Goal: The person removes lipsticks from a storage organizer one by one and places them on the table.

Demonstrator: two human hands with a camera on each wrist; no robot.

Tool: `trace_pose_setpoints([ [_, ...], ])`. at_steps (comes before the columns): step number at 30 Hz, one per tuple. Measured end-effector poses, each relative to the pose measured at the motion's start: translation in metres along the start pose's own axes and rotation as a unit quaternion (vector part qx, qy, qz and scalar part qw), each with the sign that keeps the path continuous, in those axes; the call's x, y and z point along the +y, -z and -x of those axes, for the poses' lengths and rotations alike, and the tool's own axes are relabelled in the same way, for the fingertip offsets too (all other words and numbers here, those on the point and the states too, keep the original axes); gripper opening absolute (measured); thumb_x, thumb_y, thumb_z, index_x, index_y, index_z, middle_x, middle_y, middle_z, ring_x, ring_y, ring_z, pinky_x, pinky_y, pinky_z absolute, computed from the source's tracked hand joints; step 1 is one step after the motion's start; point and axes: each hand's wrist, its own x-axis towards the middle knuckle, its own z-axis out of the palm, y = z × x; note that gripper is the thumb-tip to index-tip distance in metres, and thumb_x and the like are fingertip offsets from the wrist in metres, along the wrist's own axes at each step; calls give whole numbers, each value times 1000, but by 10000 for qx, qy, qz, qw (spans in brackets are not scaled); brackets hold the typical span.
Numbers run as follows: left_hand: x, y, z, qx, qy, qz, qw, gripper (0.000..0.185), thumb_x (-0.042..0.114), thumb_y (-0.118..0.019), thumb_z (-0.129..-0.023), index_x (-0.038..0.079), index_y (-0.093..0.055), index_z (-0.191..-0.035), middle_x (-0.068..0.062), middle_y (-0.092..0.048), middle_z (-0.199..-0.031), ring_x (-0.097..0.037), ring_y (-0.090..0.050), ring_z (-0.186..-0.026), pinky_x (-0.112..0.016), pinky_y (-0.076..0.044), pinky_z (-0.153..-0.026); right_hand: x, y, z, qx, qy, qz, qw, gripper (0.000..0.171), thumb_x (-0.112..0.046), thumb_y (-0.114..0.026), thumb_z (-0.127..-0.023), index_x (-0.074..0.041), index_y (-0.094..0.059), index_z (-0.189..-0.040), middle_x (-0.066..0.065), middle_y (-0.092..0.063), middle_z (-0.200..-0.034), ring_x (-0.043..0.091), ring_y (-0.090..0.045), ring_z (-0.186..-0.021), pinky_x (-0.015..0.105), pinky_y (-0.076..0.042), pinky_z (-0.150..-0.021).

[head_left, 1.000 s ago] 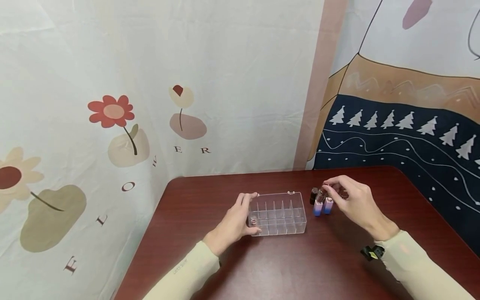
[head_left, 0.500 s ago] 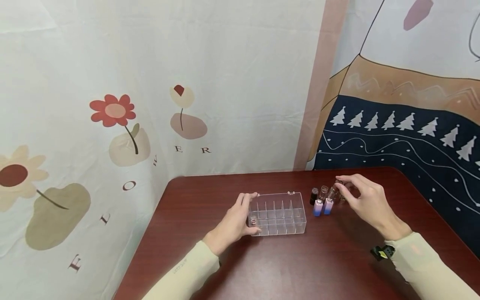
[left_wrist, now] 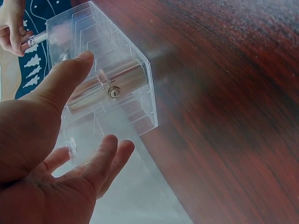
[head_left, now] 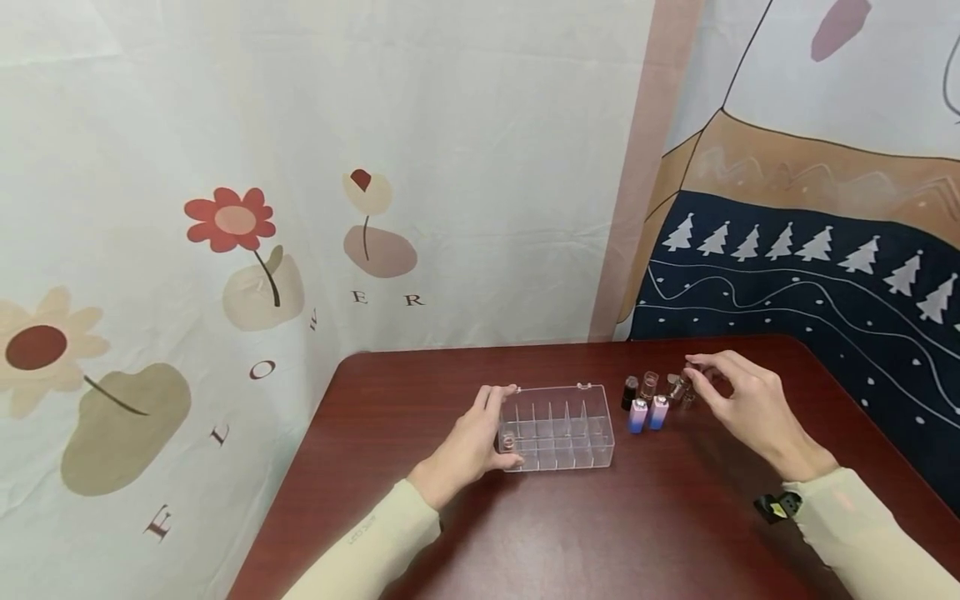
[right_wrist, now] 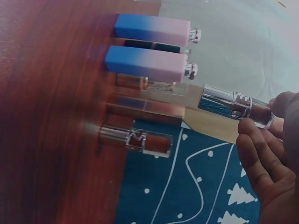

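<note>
Dark red wood grain covers the worktop [head_left: 585,517], which sits in a corner hung with a flower-print cloth [head_left: 300,208] and a cloth of white trees on navy [head_left: 810,275]. From the head camera the left hand [head_left: 468,446] rests against the left end of a clear divided box [head_left: 557,427], fingers relaxed and straight, while the right hand [head_left: 750,400] pinches a small clear tube [head_left: 681,387] at the right edge of a cluster of little bottles. Only the left wrist view shows that one tube [left_wrist: 108,88] already lies in the box's end compartment, with the thumb along the box wall. Only the right wrist view shows the held tube [right_wrist: 233,106] lifted and tilted, its dark cap between the fingers, plus two blue-to-pink bottles [right_wrist: 145,63] standing side by side and another clear tube [right_wrist: 135,138] just beside them. Several bottles there are blurred.
</note>
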Motion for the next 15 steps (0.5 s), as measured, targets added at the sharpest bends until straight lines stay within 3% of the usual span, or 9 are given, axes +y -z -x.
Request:
trace_pose_setpoints([
  [5,2,1,0,-88,102,26,9999,111,17,-110,-81,3,-44,-170,-24,-57,-154,-26,-72,-91,-45,-70,-93,4,-3,7,-77,-35,53,10000,46,7,-99,-79,-2,-86,-122,10,-87,-105,22,-73,-80,7,-53,-80],
  [11,3,2,0,-67,111,10,9999,111,15,-111,-80,2,-45,-168,-24,-58,-153,-25,-71,-88,-45,-69,-92,7,-7,14,-193,-132,-17,9997,43,7,-99,-81,-1,-85,-121,13,-87,-107,26,-77,-84,-7,-43,-95],
  [15,4,3,0,-37,90,-28,9999,111,14,-111,-79,2,-46,-168,-24,-58,-152,-24,-70,-87,-45,-70,-91,8,-9,18,-309,-208,-25,9993,41,6,-100,-82,-1,-86,-120,13,-86,-106,26,-77,-83,-9,-38,-97],
])
